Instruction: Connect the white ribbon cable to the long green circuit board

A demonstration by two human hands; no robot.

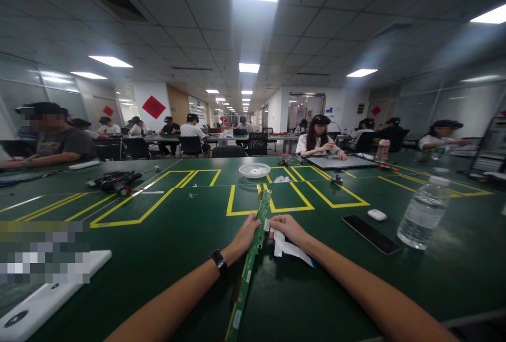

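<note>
A long narrow green circuit board [253, 257] lies lengthwise on the dark green table [177, 247], running from the near edge toward the middle. My left hand [245, 235], a black watch on its wrist, grips the board's left side with curled fingers. My right hand [288, 227] pinches at the board's right edge, where a white flat ribbon strip [288, 248] hangs from the fingers and trails toward me.
A black phone [370, 234], a white earbud case [377, 215] and a water bottle [422, 213] sit to the right. A white basket [254, 170] stands ahead, black tools [114, 181] at left, a white device [43, 300] near left. Other people sit at tables behind.
</note>
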